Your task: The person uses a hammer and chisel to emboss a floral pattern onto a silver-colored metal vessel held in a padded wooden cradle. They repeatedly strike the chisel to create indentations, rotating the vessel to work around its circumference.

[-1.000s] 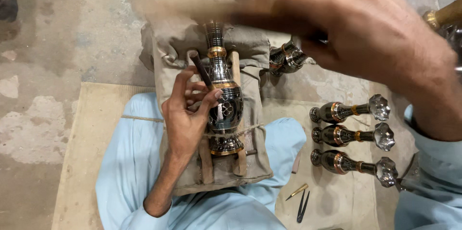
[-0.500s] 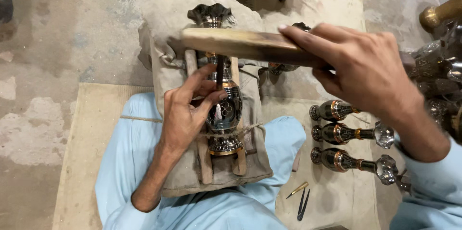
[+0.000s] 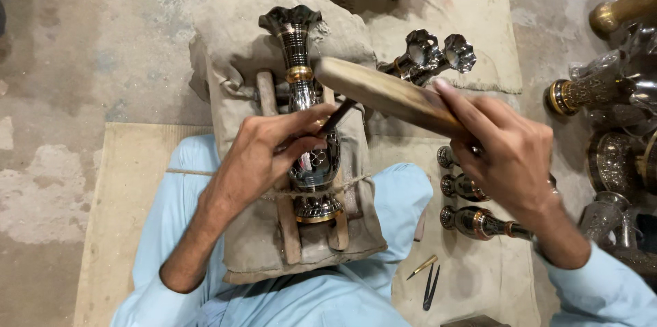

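While the person sits cross-legged in pale blue clothes, a sack-covered cushion (image 3: 239,245) rests on the lap with two wooden slats (image 3: 287,231) tied across it by string. Nearest the body, on the cloth (image 3: 479,279) to the right, lie a small brass-coloured punch (image 3: 423,267) and dark tweezers (image 3: 430,288), just beside each other.

Between the slats lies a vase (image 3: 308,162), dark metal with brass bands, its foot toward the body and its flared mouth pointing away. Whether anything is inside it cannot be told. The left hand (image 3: 270,152) rests on the vase's belly, fingers pinched together around a thin dark chisel (image 3: 337,116) whose tip meets the metal.

The right hand (image 3: 510,156) is clamped on the handle end of a wooden mallet (image 3: 383,94), which is held above the vase's neck, near the chisel's top.

Under the right wrist, three more vases (image 3: 472,221) lie side by side on the cloth. Further off, two vases (image 3: 431,53) with scalloped mouths lie beyond the mallet. At the far right stands a crowd of brassware (image 3: 616,156), engraved pieces packed close together. A concrete floor (image 3: 89,39) lies all around.
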